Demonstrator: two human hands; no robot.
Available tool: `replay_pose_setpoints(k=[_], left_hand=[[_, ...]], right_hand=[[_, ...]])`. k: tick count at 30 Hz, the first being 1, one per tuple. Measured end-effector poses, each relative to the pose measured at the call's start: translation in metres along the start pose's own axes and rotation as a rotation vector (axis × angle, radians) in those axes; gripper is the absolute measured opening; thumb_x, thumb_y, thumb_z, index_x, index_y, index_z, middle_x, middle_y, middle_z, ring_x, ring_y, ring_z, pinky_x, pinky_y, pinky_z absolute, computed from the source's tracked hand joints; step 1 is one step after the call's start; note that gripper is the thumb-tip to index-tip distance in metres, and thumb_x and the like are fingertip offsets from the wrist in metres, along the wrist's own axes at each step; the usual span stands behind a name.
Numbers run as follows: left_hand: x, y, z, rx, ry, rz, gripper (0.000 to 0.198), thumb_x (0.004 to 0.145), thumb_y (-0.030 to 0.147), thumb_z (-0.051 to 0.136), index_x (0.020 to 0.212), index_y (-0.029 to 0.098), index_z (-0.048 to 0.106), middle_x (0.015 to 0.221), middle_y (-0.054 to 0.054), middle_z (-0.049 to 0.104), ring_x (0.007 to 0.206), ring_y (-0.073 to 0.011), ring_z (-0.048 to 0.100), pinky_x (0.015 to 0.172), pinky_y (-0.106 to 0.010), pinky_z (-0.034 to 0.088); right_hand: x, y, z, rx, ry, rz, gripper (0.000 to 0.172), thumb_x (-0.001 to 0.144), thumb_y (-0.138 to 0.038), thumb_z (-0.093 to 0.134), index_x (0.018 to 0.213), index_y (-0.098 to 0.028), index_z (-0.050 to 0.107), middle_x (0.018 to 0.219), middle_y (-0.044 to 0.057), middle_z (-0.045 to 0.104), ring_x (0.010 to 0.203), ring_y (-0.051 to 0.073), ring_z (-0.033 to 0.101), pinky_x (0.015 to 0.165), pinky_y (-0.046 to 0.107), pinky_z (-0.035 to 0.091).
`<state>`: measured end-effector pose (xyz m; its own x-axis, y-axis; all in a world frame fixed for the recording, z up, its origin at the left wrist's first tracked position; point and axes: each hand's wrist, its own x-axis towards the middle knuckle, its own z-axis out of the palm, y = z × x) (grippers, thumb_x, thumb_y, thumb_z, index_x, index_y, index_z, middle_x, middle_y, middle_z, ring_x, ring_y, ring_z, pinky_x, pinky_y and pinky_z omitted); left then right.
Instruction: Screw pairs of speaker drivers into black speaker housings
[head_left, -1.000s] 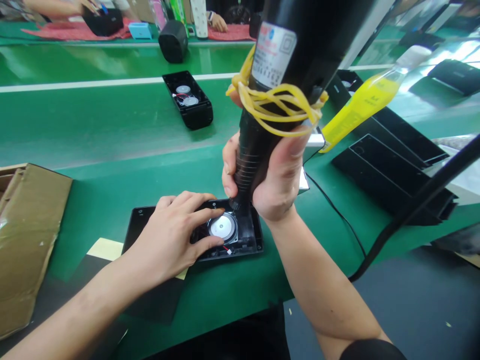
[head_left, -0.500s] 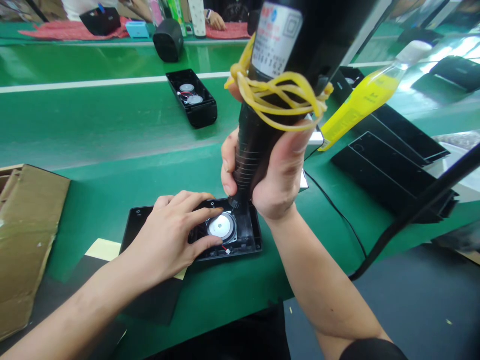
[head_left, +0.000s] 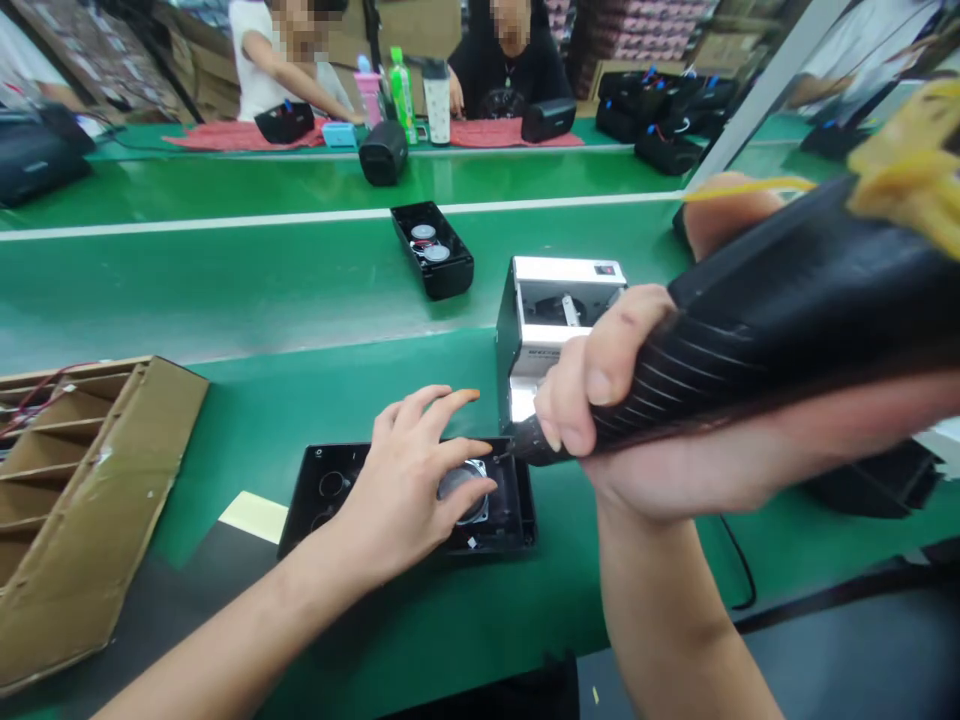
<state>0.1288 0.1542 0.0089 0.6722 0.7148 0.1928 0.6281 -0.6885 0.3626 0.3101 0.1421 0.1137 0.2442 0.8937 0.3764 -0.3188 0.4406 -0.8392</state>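
In the head view, an open black speaker housing [head_left: 517, 505] lies flat on the near part of the green workbench [head_left: 225, 290], around the middle. A round loudspeaker driver [head_left: 455, 480] sits inside it, with a small white connector [head_left: 472, 543] on its near side. The left hand [head_left: 405, 480] reaches over the housing with its fingers spread, thumb and index finger arched either side of the driver; whether their tips press on it, I cannot tell. The right hand [head_left: 660, 465] is wrapped firmly around a black electric screwdriver [head_left: 750, 330], which slants from upper right down to the left. Its nose is over the right part of the housing, close to the left index fingertip; contact with a screw is too small to make out. Yellow bands [head_left: 907, 180] circle the tool's upper body.

Just beyond the housing stands a silver-and-black screw feeder [head_left: 534, 340], partly behind the right hand. Farther off, a second open housing [head_left: 459, 275] holds two round drivers. At near left is a divided cardboard box [head_left: 142, 500] with wires in one compartment, and beside it a pale yellow strip [head_left: 255, 515]. On the far side, two people sit by red cloths [head_left: 217, 137], a green bottle [head_left: 403, 100] and a white tumbler [head_left: 436, 100].
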Motion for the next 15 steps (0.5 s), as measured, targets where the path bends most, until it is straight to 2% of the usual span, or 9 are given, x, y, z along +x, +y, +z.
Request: replay_pose_setpoints(k=[3,7,12,15], left_hand=[[0.001,0.001,0.007,-0.049,0.062,0.012,0.014,0.1,0.032,0.069,0.107,0.031,0.081,0.155,-0.007,0.059,0.149,-0.0377,0.043,0.116,-0.066,0.037],[0.001,0.001,0.01,-0.094,0.131,0.046,0.012,0.1,0.029,0.07,0.1,0.031,0.081,0.148,-0.005,0.065,0.145,-0.0352,0.048,0.116,-0.063,0.037],[0.004,0.002,0.01,-0.11,0.12,0.074,0.013,0.1,0.028,0.069,0.094,0.03,0.08,0.145,-0.002,0.068,0.144,-0.0334,0.05,0.116,-0.061,0.037],[0.003,0.001,0.003,-0.091,0.06,0.092,0.01,0.099,0.032,0.071,0.105,0.03,0.079,0.149,-0.004,0.065,0.144,-0.0339,0.049,0.116,-0.061,0.038]], right_hand=[[-0.002,-0.001,-0.005,0.058,-0.058,-0.05,0.058,0.081,-0.086,0.063,0.099,-0.031,0.065,0.049,-0.012,0.055,0.028,0.011,0.044,0.027,0.024,0.037],[-0.006,0.006,-0.012,0.106,-0.125,-0.029,0.058,0.079,-0.083,0.069,0.103,-0.03,0.069,0.055,-0.011,0.061,0.033,0.011,0.049,0.03,0.023,0.041],[-0.007,0.006,-0.009,0.14,-0.101,-0.017,0.055,0.079,-0.081,0.07,0.101,-0.031,0.068,0.051,-0.012,0.058,0.03,0.011,0.046,0.028,0.023,0.038],[-0.007,0.007,-0.005,0.054,-0.09,-0.026,0.055,0.081,-0.083,0.066,0.098,-0.03,0.066,0.047,-0.014,0.052,0.028,0.009,0.043,0.027,0.021,0.037]])
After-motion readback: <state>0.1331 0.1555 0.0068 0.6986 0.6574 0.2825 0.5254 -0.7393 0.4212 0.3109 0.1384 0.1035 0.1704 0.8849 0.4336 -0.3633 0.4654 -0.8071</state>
